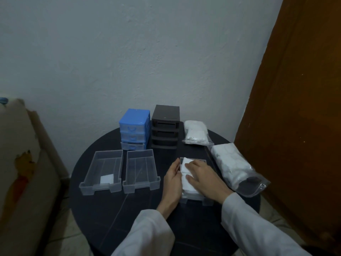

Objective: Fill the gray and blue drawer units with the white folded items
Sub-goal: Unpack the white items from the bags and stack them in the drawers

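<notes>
Both hands work one clear drawer (195,197) near the round table's (103,215) front edge — the right hand (203,177) presses flat-fingered on the white folded items (186,180) inside, the left hand (172,179) steadies their side (fingers fairly straight). Behind stand the blue drawer unit (133,129) and the gray drawer unit (165,126).

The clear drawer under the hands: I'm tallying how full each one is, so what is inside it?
The clear drawer holds white folded items in a row. The right hand presses on them; the left hand rests against its left side. Both hands hide the count.
</notes>
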The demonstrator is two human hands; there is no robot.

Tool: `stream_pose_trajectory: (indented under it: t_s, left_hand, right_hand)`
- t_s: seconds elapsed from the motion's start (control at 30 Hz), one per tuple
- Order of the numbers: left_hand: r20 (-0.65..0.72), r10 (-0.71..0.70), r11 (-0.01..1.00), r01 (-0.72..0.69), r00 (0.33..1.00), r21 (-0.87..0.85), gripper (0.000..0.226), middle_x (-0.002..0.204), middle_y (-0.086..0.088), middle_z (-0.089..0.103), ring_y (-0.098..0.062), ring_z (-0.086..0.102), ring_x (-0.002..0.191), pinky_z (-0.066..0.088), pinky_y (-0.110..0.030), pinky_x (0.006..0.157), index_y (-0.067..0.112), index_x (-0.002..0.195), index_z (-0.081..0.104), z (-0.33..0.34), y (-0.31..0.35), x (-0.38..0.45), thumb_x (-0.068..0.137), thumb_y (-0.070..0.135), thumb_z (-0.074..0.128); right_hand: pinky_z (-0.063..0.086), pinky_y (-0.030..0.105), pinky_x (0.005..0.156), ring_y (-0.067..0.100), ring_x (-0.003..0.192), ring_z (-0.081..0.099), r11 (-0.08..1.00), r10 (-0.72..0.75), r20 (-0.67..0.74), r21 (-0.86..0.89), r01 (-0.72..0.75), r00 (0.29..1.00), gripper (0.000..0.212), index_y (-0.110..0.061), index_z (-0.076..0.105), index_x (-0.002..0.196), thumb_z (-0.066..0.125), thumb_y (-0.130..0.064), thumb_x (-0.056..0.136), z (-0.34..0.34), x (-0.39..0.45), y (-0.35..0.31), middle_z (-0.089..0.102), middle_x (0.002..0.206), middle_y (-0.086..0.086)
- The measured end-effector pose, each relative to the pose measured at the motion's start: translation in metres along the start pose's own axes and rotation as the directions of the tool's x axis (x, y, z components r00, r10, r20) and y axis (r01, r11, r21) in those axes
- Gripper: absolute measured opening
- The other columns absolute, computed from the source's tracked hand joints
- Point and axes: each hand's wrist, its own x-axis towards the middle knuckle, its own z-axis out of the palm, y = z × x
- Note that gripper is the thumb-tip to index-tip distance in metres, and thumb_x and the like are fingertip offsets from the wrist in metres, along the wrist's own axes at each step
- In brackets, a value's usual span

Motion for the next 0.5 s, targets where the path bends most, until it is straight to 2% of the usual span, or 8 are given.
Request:
stream_pose_trajectory:
  t_s: [0.1, 0.17, 0.23, 0.3, 0.37, 0.5]
  left_hand:
    - [0.001, 0.014, 1.000, -0.014, 1.000, 0.000, 0.046, 0.128, 0.004, 0.051, -0.001, 0.052, 0.106, 0.042, -0.009, 0.085, 0.014, 0.138, 0.042, 0.000, 0.001, 0.000, 0.095, -0.002, 0.035]
    - [0.003, 0.017, 1.000, -0.017, 1.000, -0.004, 0.046, 0.124, 0.006, 0.052, 0.002, 0.052, 0.102, 0.042, -0.007, 0.080, 0.014, 0.137, 0.043, 0.000, 0.001, 0.001, 0.095, -0.002, 0.035]
    - [0.012, 0.014, 1.000, -0.014, 1.000, -0.005, 0.046, 0.126, 0.006, 0.050, -0.003, 0.051, 0.107, 0.041, -0.010, 0.085, 0.014, 0.138, 0.042, 0.000, 0.002, 0.001, 0.095, -0.002, 0.035]
    - [0.016, 0.014, 1.000, -0.013, 1.000, -0.012, 0.046, 0.128, 0.004, 0.050, -0.006, 0.050, 0.112, 0.041, -0.013, 0.090, 0.013, 0.138, 0.042, 0.001, 0.002, 0.000, 0.095, -0.002, 0.035]
    - [0.011, 0.014, 1.000, -0.014, 1.000, -0.027, 0.046, 0.128, 0.003, 0.051, -0.006, 0.049, 0.113, 0.040, -0.012, 0.089, 0.012, 0.137, 0.042, 0.001, 0.002, 0.000, 0.095, -0.003, 0.035]
    - [0.002, 0.011, 1.000, -0.011, 1.000, -0.019, 0.046, 0.132, 0.001, 0.050, -0.007, 0.047, 0.117, 0.037, -0.019, 0.100, 0.012, 0.137, 0.042, 0.001, 0.003, 0.000, 0.094, -0.003, 0.035]
  right_hand:
    - [0.019, 0.028, 0.109, 0.014, 0.134, 0.029, 0.999, 0.000, 0.004, -0.051, 0.000, 1.000, 0.039, -0.018, 0.044, 0.135, 0.039, -0.031, 0.098, 0.005, -0.001, 0.002, 0.037, 0.144, 0.000]
    - [0.009, 0.027, 0.114, 0.012, 0.140, 0.019, 0.999, 0.008, -0.042, -0.034, -0.010, 0.999, 0.040, -0.019, 0.041, 0.136, 0.036, -0.033, 0.099, 0.005, -0.002, 0.002, 0.027, 0.151, 0.000]
    - [0.002, 0.023, 0.114, 0.010, 0.143, 0.012, 1.000, 0.027, -0.069, 0.003, -0.027, 0.997, 0.045, -0.018, 0.033, 0.142, 0.033, -0.034, 0.100, 0.004, -0.005, 0.000, 0.020, 0.155, 0.000]
    - [0.001, 0.021, 0.114, 0.010, 0.144, 0.008, 0.998, 0.053, -0.003, 0.017, -0.053, 0.999, 0.052, -0.014, 0.019, 0.147, 0.029, -0.036, 0.101, 0.003, -0.008, -0.004, 0.013, 0.157, 0.002]
    - [-0.001, 0.025, 0.115, 0.011, 0.145, 0.002, 0.997, 0.063, 0.093, -0.041, -0.059, 0.994, 0.056, -0.013, 0.007, 0.149, 0.024, -0.037, 0.101, 0.007, -0.008, -0.006, 0.004, 0.158, 0.003]
    - [-0.002, 0.030, 0.117, 0.013, 0.145, 0.001, 0.990, 0.053, 0.192, -0.135, -0.027, 0.980, 0.056, -0.012, 0.001, 0.149, 0.019, -0.035, 0.102, 0.014, -0.004, -0.005, -0.001, 0.158, 0.005]
